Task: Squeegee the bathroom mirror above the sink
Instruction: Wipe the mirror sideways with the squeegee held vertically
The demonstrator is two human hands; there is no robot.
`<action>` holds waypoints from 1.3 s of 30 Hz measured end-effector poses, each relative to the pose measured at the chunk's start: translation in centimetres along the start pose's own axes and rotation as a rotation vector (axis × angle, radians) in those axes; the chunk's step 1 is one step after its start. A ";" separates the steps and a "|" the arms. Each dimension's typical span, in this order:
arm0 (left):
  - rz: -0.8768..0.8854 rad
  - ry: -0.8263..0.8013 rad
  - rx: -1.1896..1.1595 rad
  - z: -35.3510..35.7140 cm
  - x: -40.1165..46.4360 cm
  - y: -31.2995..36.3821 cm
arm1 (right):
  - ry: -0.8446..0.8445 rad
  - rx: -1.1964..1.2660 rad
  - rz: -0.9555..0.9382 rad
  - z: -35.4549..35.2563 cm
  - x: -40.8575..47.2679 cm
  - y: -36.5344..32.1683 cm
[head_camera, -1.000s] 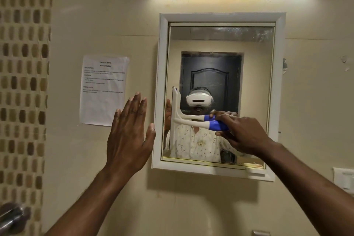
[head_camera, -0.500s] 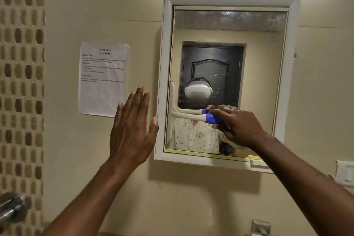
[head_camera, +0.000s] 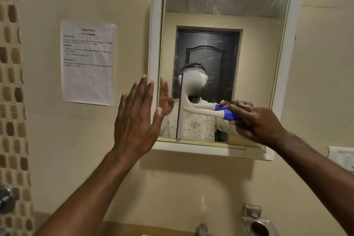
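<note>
Currently right hand has fingers wrapped round the blue end of the white plastic squeegee. Handle runs horizontal, leftward from the grip; blade stands vertical on the white-framed wall mirror, low on its left part, bottom end at the frame. Unwiped glass likely lies rightward, toward the grip. Left hand flat, fingers straight, holding nothing, beside the frame's left edge.
</note>
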State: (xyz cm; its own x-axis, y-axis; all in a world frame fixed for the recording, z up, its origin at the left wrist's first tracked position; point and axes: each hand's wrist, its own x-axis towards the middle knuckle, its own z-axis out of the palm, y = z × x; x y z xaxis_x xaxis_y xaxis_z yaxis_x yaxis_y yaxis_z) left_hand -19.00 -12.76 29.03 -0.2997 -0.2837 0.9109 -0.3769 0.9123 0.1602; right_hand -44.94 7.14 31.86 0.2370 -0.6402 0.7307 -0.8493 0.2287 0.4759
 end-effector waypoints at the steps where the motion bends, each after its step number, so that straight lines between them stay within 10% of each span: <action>1: 0.004 0.001 -0.005 0.4 0.1 0.3 | -0.005 -0.001 0.004 -0.1 -0.6 0.5; 39: 0.090 -0.092 -0.144 4.5 -0.2 11.8 | -0.174 -0.184 0.138 -10.8 -13.8 15.8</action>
State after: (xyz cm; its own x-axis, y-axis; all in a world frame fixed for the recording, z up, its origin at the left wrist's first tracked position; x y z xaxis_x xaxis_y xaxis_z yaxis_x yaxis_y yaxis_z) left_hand -27.32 -3.25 29.07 -0.4075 -0.2185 0.8867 -0.2173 0.9663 0.1382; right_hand -56.54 27.55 34.58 0.0267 -0.7062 0.7075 -0.7641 0.4419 0.4699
